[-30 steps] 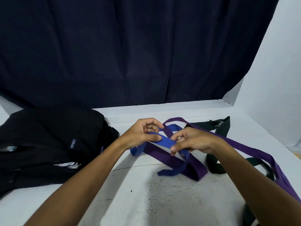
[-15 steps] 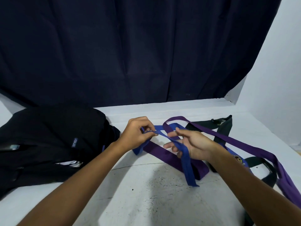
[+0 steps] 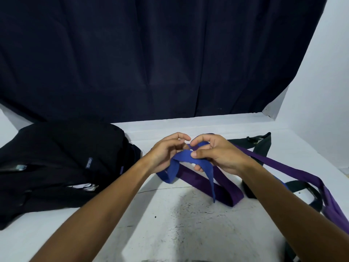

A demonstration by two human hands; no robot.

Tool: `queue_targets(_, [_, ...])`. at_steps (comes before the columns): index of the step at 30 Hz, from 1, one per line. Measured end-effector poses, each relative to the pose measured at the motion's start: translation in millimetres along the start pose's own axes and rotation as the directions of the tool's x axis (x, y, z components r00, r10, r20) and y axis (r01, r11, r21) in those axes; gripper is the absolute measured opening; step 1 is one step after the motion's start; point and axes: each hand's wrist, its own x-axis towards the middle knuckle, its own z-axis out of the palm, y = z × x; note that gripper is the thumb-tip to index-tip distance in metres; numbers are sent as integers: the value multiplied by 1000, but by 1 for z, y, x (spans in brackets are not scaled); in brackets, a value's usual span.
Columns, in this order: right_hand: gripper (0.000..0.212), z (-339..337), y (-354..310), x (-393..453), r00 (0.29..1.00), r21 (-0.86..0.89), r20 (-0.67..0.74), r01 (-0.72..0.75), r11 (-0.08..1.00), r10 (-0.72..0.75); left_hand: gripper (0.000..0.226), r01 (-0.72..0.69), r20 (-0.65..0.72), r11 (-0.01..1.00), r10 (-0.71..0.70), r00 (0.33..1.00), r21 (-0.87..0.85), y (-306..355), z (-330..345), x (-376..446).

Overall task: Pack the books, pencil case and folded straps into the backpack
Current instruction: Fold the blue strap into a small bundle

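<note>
A dark curtain (image 3: 151, 57) fills the upper part of the frame, hanging down to the back edge of a white table (image 3: 170, 233), whose near surface is scuffed with dark specks. A pale wall (image 3: 324, 76) closes the right side.

A black backpack (image 3: 56, 163) lies flat on the table at the left of the frame, with a small label on its front and a sliver of something white showing at an opening along its lower edge; what that white thing is cannot be told.

A purple strap (image 3: 283, 165) runs from the centre of the frame out to the lower right edge, and one folded end of it lies on the table just below the hands. A dark green strap (image 3: 262, 146) lies behind and under it at the right, its far end reaching toward the back of the table.

A blue strap (image 3: 181, 157) is held up at the centre of the frame, above the purple one; one loop of it droops to the table at the left and a loose end hangs down at the right.

The left hand (image 3: 166, 154) has its fingers curled around the blue strap from the left. The right hand (image 3: 217, 154) pinches the same strap between thumb and fingers, just beside the left hand, the fingertips of the two nearly meeting.
</note>
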Motion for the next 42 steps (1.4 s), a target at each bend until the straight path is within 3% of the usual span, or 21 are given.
queue_targets(5, [10, -10, 1, -7, 957, -82, 192, -205, 975, 217, 18, -122, -111, 964, 151, 982, 236, 22, -24, 3])
queue_targets(9, [11, -16, -4, -14, 962, 5, 209, -184, 983, 178, 19, -124, -239, 853, 277, 931, 508, 39, -61, 2])
queue_targets(12, [12, -14, -13, -13, 983, 126, 143, -133, 983, 115, 18, -53, -245, 780, 260, 934, 624, 40, -71, 3])
queue_targets(14, [13, -9, -21, -9, 994, 195, 92, -84, 977, 67, 17, -100, -160, 787, 245, 956, 608, 38, -52, 4])
queue_targets(16, [16, -3, -29, -5, 998, 259, 52, -31, 965, 18, 21, -159, -76, 871, 218, 973, 464, 33, -20, 6])
queue_targets(19, [20, -1, -40, -2, 999, 357, -23, 30, 934, -23, 29, -145, -104, 985, 154, 983, 90, 24, 22, 10])
queue_targets(21, [20, -4, -45, -1, 997, 420, -71, 60, 905, -33, 39, -112, -136, 994, 108, 985, -20, 16, 35, 12])
queue_targets(28, [23, -14, -49, -3, 980, 549, -197, 129, 826, -22, 21, -150, -167, 982, 168, 972, 116, -4, 45, 11])
queue_targets(36, [19, -2, -27, -11, 961, 424, -259, 22, 905, 98, 20, -132, -297, 971, 189, 936, 201, 8, 29, 20])
queue_targets(42, [20, -2, -18, -15, 984, 309, -94, -115, 944, 151, 23, -134, -231, 938, 214, 949, 319, 25, 14, 25])
